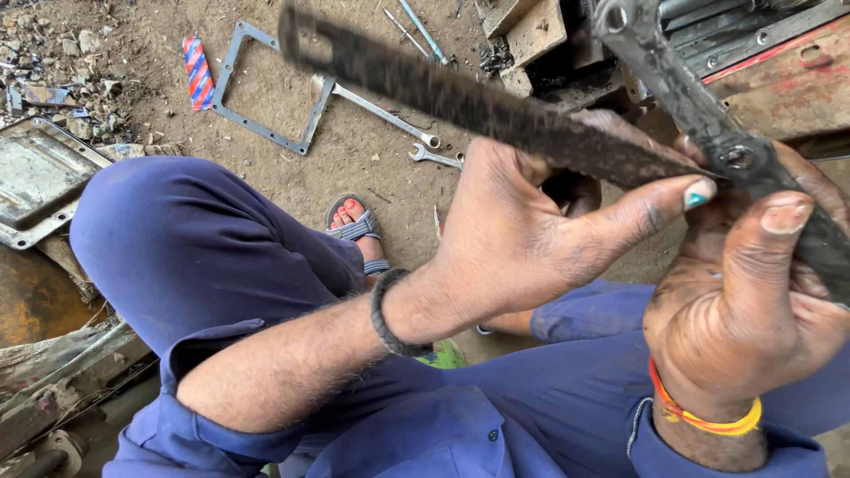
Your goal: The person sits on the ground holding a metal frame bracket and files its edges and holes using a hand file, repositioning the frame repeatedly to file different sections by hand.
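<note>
My left hand [522, 230] grips a long, flat, dark greasy metal bar [460, 97] that runs from the upper left down toward the right. My right hand [753, 292] is closed around a second dark metal arm [673, 80] that slants from the top down to the right. The two pieces meet at a bolt [737, 158] just above my right thumb. My left thumb lies along the bar near that joint. I sit cross-legged in blue work clothes, a black band on the left wrist, a yellow and orange thread on the right.
On the dirt ground lie a grey rectangular metal frame [266, 84], two spanners [390, 115], thin rods [416, 26] and a red, white and blue striped packet [197, 73]. A metal cover plate [35, 177] is at the left. Red machinery [788, 80] stands at upper right.
</note>
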{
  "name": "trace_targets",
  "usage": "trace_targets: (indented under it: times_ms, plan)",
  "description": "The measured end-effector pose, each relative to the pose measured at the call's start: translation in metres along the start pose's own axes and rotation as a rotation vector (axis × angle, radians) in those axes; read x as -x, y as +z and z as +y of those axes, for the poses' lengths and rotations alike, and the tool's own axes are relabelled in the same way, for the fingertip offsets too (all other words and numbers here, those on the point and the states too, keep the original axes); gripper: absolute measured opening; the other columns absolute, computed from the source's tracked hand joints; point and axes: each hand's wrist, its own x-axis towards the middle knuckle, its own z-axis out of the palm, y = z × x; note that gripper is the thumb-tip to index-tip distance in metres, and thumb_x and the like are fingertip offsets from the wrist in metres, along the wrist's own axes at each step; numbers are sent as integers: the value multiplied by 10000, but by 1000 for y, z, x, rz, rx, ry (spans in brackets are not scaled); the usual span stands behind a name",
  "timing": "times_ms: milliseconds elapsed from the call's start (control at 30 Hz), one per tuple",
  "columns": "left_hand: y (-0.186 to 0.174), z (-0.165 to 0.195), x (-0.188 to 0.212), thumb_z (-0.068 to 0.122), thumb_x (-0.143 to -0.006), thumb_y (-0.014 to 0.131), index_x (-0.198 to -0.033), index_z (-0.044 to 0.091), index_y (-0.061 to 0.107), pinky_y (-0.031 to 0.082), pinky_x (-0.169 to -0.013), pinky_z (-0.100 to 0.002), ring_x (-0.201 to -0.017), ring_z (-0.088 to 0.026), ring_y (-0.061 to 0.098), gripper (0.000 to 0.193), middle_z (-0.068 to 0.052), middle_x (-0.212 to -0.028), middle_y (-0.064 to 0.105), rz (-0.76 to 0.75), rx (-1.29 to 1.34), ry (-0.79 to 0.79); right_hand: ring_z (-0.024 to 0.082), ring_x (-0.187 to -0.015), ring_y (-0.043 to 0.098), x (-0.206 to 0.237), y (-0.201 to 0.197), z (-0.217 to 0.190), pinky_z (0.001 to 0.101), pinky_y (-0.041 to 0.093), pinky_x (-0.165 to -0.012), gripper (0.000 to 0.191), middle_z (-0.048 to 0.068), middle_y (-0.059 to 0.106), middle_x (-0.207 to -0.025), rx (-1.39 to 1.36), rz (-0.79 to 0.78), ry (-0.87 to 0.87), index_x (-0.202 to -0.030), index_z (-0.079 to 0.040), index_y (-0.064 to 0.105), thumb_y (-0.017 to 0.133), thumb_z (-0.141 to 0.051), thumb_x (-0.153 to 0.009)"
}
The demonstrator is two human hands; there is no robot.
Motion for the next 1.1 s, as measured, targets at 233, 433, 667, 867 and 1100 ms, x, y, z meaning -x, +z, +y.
trace_targets:
  times_ms: [233, 433, 667, 867, 1100]
  plan:
    - [-19, 24, -18, 163, -1046, 764, -1125, 16, 743, 409, -557, -221, -642, -18, 529, 169, 9, -768, 704, -87, -108, -150, 246, -1136, 673, -1, -1, -1, 375, 596, -1106, 297, 191, 653, -1231, 33, -35, -17, -1306, 124, 582, 585, -166, -1247]
    - [-27, 34, -28, 276, -998, 809, -861, 0, 689, 312, -482, -315, -465, -168, 391, 332, -75, -564, 498, -99, -548, 4, 237, -1096, 674, -2, -5, -1, 354, 584, -1102, 318, 201, 662, -1192, 102, -88, -35, -1288, 135, 580, 593, -179, -1239]
    - [-28, 21, -20, 260, -1024, 765, -1012, 47, 706, 368, -506, -304, -494, -191, 510, 221, -66, -642, 591, -58, -478, 57, 238, -1121, 665, -2, -4, 6, 345, 577, -1103, 321, 210, 645, -1229, 113, -73, -67, -1329, 130, 568, 568, -181, -1248]
    - [-11, 2, -11, 187, -1045, 740, -1120, 38, 746, 513, -605, -238, -681, -47, 640, 167, -25, -809, 761, 23, -144, -89, 239, -1143, 657, -1, -3, 10, 336, 570, -1104, 327, 217, 631, -1261, 131, -57, -98, -1363, 127, 558, 546, -182, -1256]
    - [11, -15, 1, 132, -1052, 738, -1137, -49, 749, 588, -803, -199, -877, -2, 679, 201, -21, -990, 779, 128, 295, -205, 240, -1169, 648, 0, -2, 17, 326, 563, -1105, 337, 225, 614, -1298, 186, -37, -150, -1404, 122, 546, 522, -184, -1265]
